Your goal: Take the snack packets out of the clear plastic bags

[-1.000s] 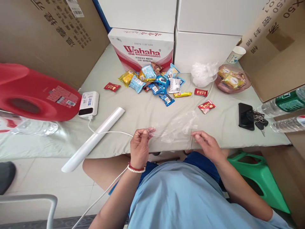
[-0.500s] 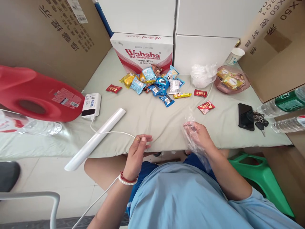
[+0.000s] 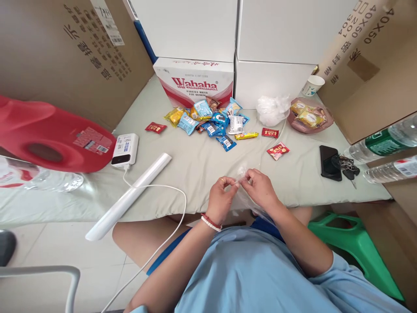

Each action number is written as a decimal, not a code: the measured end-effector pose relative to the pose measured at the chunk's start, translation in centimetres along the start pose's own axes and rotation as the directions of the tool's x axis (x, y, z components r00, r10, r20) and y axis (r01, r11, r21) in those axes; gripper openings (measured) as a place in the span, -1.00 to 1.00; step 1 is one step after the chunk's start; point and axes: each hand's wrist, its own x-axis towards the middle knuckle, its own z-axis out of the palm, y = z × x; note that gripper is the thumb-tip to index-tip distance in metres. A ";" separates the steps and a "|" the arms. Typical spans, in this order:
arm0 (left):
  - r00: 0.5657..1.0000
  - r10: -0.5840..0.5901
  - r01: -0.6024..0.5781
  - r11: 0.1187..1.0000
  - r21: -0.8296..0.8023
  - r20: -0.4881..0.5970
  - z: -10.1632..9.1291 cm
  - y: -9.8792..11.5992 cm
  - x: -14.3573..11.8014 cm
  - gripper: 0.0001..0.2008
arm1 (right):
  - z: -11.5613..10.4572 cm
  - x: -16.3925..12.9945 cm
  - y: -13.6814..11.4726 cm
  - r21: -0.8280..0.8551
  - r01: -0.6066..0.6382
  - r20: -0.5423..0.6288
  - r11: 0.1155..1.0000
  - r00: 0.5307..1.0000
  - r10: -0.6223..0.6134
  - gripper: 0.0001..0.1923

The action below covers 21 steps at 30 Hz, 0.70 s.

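Note:
My left hand and my right hand meet at the table's front edge, fingertips pinched together on the top of a clear plastic bag. The bag hangs crumpled below my right hand toward my lap. A pile of small snack packets in blue, yellow and white lies on the grey-green table cover further back, with red packets scattered nearer my hands.
A white roll and a white power bank with its cable lie left. A red jug is far left. A phone with keys and water bottles sit right. A Wahaha box stands behind. A green stool is below right.
My left hand moved right and joined my right hand on the bag. A second ago the bag was stretched between both hands, then it was bunched on the right hand alone.

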 end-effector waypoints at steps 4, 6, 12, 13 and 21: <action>0.962 -0.258 0.214 0.913 -0.347 -0.087 -3.9 -0.5 2.7 -0.69 | 0.2 2.0 1.6 0.463 -0.187 0.125 0.866 0.982 0.145 -0.76; 0.930 -0.334 0.243 0.871 -0.427 -0.154 -5.8 -0.5 4.2 -0.72 | 0.2 3.3 2.1 0.609 -0.303 0.178 0.733 0.953 0.245 -0.66; 0.906 -0.341 0.211 0.877 -0.432 -0.250 -9.0 0.2 7.5 -0.79 | -0.7 7.0 3.0 0.738 -0.416 0.269 0.531 0.903 0.334 -0.50; 0.904 -0.335 0.206 0.886 -0.416 -0.265 -9.3 0.2 7.8 -0.78 | -0.7 7.4 3.3 0.740 -0.414 0.269 0.530 0.905 0.331 -0.50; 0.888 -0.272 0.260 0.962 -0.083 -0.371 -9.8 -0.2 9.5 -0.75 | 0.5 9.3 7.3 0.476 -0.328 0.063 0.816 0.938 0.341 -0.70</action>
